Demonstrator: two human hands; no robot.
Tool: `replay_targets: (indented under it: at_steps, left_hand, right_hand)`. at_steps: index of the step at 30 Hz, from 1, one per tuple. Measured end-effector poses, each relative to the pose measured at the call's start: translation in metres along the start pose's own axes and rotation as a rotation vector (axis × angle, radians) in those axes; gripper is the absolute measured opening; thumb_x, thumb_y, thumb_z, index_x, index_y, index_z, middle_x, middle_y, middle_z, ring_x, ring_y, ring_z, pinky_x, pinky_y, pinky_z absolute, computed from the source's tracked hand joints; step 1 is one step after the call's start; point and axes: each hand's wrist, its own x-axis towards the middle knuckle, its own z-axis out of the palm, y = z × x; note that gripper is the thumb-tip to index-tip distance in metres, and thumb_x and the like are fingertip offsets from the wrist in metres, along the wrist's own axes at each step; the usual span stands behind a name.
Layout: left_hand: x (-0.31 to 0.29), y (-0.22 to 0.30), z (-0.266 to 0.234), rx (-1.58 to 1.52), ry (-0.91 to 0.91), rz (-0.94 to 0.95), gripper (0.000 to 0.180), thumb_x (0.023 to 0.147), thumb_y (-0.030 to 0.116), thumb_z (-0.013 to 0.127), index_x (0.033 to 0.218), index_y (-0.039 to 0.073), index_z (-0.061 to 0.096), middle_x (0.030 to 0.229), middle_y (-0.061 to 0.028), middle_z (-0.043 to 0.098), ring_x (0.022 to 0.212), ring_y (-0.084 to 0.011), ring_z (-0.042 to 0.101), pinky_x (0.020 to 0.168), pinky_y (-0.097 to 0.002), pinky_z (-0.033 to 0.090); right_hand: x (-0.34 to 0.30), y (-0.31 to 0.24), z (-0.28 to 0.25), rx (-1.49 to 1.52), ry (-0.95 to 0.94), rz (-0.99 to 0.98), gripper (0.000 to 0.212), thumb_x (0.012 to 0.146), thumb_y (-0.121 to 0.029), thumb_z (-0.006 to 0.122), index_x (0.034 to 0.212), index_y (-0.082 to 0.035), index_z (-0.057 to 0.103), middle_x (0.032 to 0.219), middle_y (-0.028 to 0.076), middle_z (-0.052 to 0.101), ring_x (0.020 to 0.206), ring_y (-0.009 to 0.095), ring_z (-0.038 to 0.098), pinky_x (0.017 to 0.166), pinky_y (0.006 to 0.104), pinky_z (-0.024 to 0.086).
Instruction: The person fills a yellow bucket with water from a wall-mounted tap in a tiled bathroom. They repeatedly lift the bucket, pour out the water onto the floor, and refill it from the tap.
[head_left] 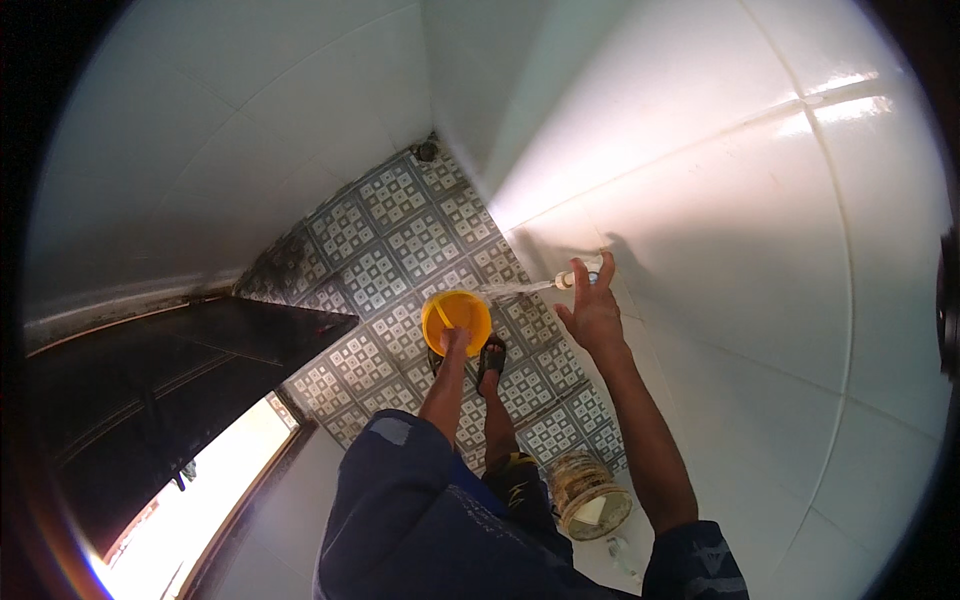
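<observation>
My left hand [456,341] is closed on the yellow handle of a round yellow bucket [482,322], held low over the tiled floor by my feet. To the right, a wall tap [564,281] sends a stream of water [515,290] leftward to the bucket's rim. My right hand [595,318] is at this tap, two fingers bent around its knob and the thumb held apart. The bucket's lower part and the inside of my left grip are hidden.
A stained, brownish bucket [577,477] with something pale inside stands by the right wall, behind my feet. Patterned tiles [391,194] cover the floor, with a dark drain [427,151] in the far corner. At left is a black door [190,365] beside a bright opening.
</observation>
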Motion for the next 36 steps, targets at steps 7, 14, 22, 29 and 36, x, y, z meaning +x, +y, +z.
replay_targets:
  at_steps: [7,14,22,29,36]
  left_hand:
    - [0.072,0.029,-0.005,0.261,-0.094,0.172,0.016,0.085,0.021,0.052,0.087,0.005,0.053,0.064,-0.0058,0.058,0.058,-0.0193,0.06,0.053,-0.032,0.048]
    - [0.028,0.023,0.049,0.39,-0.119,0.094,0.032,0.079,0.03,0.058,0.095,0.003,0.059,0.071,-0.0089,0.062,0.062,-0.0205,0.061,0.057,-0.0346,0.048]
    - [0.017,0.028,0.065,0.21,-0.179,0.106,0.028,0.081,0.024,0.056,0.099,0.003,0.058,0.075,-0.008,0.062,0.063,-0.0188,0.06,0.055,-0.0326,0.048]
    - [0.115,0.016,-0.014,-0.306,-0.468,0.196,0.029,0.087,0.029,0.05,0.105,0.006,0.052,0.085,-0.0103,0.06,0.059,-0.0201,0.057,0.051,-0.0323,0.047]
    - [0.044,-0.003,0.054,0.194,-0.162,0.054,0.028,0.085,0.03,0.051,0.097,0.005,0.055,0.079,-0.0104,0.062,0.062,-0.0195,0.06,0.054,-0.0329,0.048]
  right_hand:
    - [0.006,-0.02,-0.004,0.012,-0.017,0.028,0.072,0.073,-0.017,0.072,0.132,-0.009,0.031,0.14,0.026,0.004,0.101,0.041,0.055,0.086,0.0413,0.049]
    - [0.0,-0.003,-0.007,-0.034,-0.081,0.125,0.072,0.072,-0.017,0.073,0.131,-0.011,0.033,0.14,0.025,0.003,0.101,0.039,0.056,0.086,0.0407,0.049]
    - [0.0,-0.001,-0.007,0.001,-0.059,0.109,0.071,0.071,-0.016,0.074,0.13,-0.012,0.034,0.139,0.025,0.005,0.1,0.039,0.056,0.086,0.0413,0.05]
    - [0.009,-0.037,-0.011,0.076,0.038,-0.02,0.07,0.071,-0.016,0.073,0.13,-0.012,0.034,0.139,0.026,0.005,0.103,0.042,0.054,0.087,0.0428,0.049]
    - [-0.001,-0.001,-0.004,-0.014,-0.017,0.071,0.071,0.072,-0.018,0.073,0.131,-0.012,0.033,0.139,0.026,0.004,0.105,0.042,0.053,0.088,0.0415,0.049]
